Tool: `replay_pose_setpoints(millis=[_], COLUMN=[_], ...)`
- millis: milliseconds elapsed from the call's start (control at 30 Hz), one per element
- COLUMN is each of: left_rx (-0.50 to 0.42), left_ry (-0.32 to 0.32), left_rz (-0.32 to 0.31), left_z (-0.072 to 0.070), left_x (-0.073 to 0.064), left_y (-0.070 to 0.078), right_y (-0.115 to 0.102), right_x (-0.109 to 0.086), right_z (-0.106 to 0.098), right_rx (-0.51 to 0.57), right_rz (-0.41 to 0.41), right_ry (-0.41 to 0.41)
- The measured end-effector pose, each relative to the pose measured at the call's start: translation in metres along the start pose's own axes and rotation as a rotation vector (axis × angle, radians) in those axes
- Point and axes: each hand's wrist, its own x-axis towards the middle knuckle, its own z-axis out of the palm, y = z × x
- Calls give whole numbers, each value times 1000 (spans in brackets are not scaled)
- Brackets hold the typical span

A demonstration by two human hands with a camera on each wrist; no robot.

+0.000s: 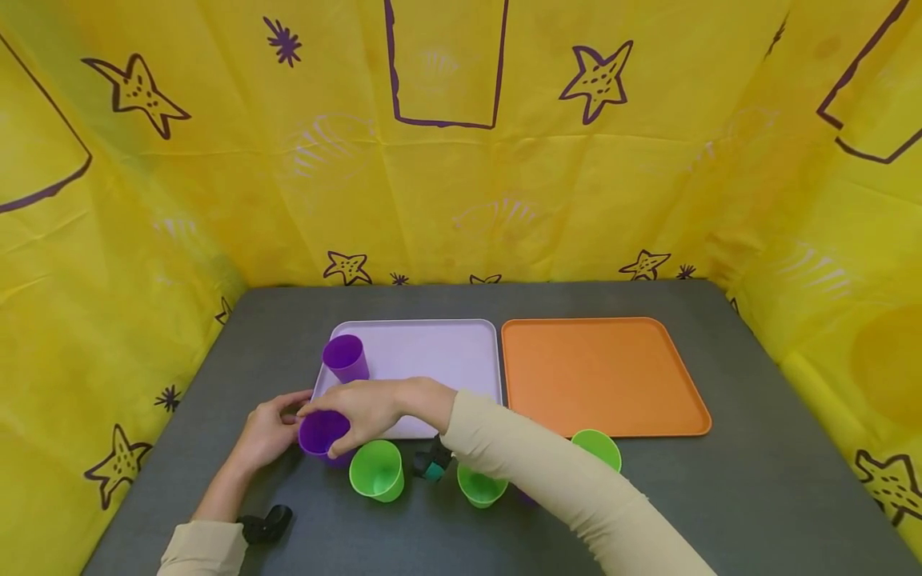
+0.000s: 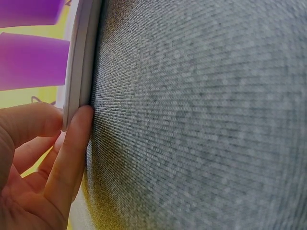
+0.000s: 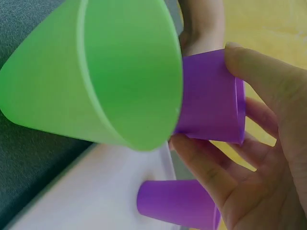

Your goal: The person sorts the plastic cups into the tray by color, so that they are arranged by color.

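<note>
My right hand reaches across to the left and grips a purple cup between thumb and fingers, near the front left corner of the lilac tray. The right wrist view shows this purple cup partly covered by a green cup. At the tray's left edge, my left hand pinches the rim between thumb and fingers, as the left wrist view shows. Another purple cup stands upright on the tray's left side.
An orange tray lies to the right of the lilac one. In front of the trays stand green cups: one at left, one in the middle, one at right. My right forearm partly hides some cups. Yellow cloth surrounds the table.
</note>
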Motion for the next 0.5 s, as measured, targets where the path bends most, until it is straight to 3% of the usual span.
replay_pose_setpoints(millis=[133, 300, 500], left_rx=[-50, -117, -137], left_ry=[-22, -36, -24], left_rz=[-26, -15, -11], left_z=[0, 1, 3], left_x=[0, 0, 1], left_y=[0, 0, 0], right_y=[2, 10, 22], right_x=[-6, -16, -27], right_z=[-6, -11, -15], right_rx=[15, 55, 31], right_rz=[8, 42, 84], right_ry=[23, 37, 65])
